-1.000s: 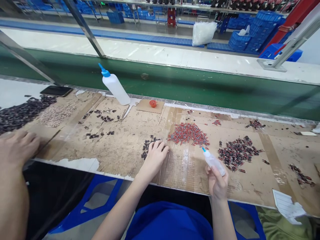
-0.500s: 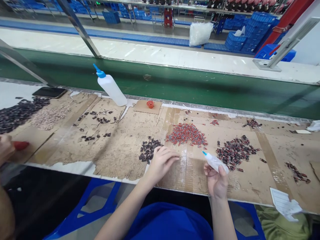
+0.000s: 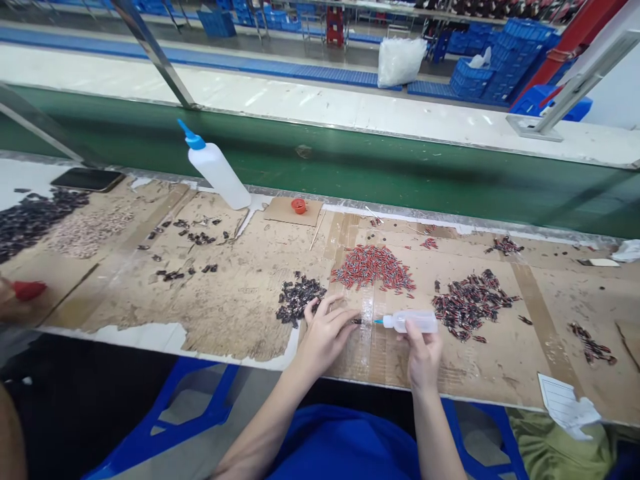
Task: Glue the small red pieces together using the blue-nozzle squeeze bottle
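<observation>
My right hand [image 3: 424,350] grips a small clear squeeze bottle [image 3: 417,322], held nearly level with its thin blue tip pointing left. Between the thumb and finger of my left hand [image 3: 327,333] is a small black part [image 3: 357,321]; the bottle's tip is close to it, and I cannot tell whether they touch. A pile of small black parts [image 3: 300,297] lies just behind my left hand. Behind the bottle is a heap of small red parts [image 3: 373,267]. To the right of my right hand lies a pile of black-and-red pieces [image 3: 473,303].
A large white bottle with a blue nozzle [image 3: 219,175] stands tilted at the table's back, near a red cap [image 3: 299,206]. At far left are a phone [image 3: 87,179], more black parts [image 3: 37,223] and another person's hand [image 3: 7,297]. Paper [image 3: 565,403] hangs over the front right edge.
My right hand has turned the squeeze bottle from a raised slant to nearly level and brought its tip left, to the part at my left fingertips. The left hand has shifted only slightly.
</observation>
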